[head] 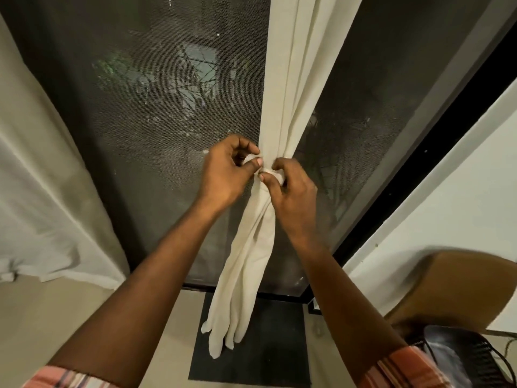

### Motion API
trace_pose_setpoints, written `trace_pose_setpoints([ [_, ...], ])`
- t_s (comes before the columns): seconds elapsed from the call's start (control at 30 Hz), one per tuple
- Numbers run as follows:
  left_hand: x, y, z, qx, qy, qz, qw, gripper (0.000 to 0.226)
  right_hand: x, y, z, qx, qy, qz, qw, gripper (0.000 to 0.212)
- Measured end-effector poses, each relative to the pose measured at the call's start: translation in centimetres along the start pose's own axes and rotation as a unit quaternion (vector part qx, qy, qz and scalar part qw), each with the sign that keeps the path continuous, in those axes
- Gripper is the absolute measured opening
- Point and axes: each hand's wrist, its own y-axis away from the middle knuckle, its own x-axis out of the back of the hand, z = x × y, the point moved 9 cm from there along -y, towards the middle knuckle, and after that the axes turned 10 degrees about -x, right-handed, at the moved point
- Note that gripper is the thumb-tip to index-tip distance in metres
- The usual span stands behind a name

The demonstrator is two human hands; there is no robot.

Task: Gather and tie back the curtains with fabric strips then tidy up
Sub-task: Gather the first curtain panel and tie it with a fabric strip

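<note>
A cream curtain [296, 79] hangs in front of a dark mesh window and is bunched into a narrow waist at mid-height. Around that waist sits a cream fabric strip [270, 172], knotted at the front. My left hand [226, 172] pinches the strip from the left with thumb and fingers. On the other side, my right hand [291, 191] grips the knot, partly covering it. Below the hands the curtain's lower part [246, 275] falls in loose folds to near the floor.
A second pale curtain [42, 191] hangs at the left, gathered low. The dark window screen [167, 107] fills the middle, with a black frame at the right. A brown chair back [461, 287] and a black mesh seat [464, 359] stand at lower right. A dark mat [268, 345] lies below.
</note>
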Motion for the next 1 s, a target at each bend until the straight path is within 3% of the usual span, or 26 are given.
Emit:
trace_pose_setpoints([
  [0.3, -1.4, -0.6, 2.9, -0.083, -0.096, -0.075, 0.989, 0.024, -1.0, 0.5, -0.3, -0.013, 0.055, -0.044, 0.997, 0.013],
  [0.43, -1.3, -1.1, 2.9, -0.079, -0.099, -0.082, 0.988, 0.032, -2.0, 1.1, -0.2, 0.000, 0.014, -0.086, 0.996, 0.015],
  [0.57, -2.0, -1.3, 3.1, -0.068, -0.106, -0.125, 0.984, 0.024, -2.2, 1.5, -0.3, 0.024, 0.002, -0.106, 0.994, 0.022],
  [0.7, -3.3, -0.6, 3.5, -0.109, -0.209, -0.265, 0.935, 0.038, -1.4, 0.7, 0.1, 0.017, 0.016, -0.093, 0.995, 0.019],
  [0.83, -3.7, 1.3, 1.9, -0.128, -0.330, -0.337, 0.873, 0.047, -1.5, 0.9, -0.1, 0.019, 0.035, -0.101, 0.994, 0.018],
  [1.0, -4.2, 1.5, 1.1, -0.093, -0.322, -0.357, 0.872, 0.046, -0.8, 0.7, -0.6, -0.033, -0.096, -0.093, 0.990, 0.024],
])
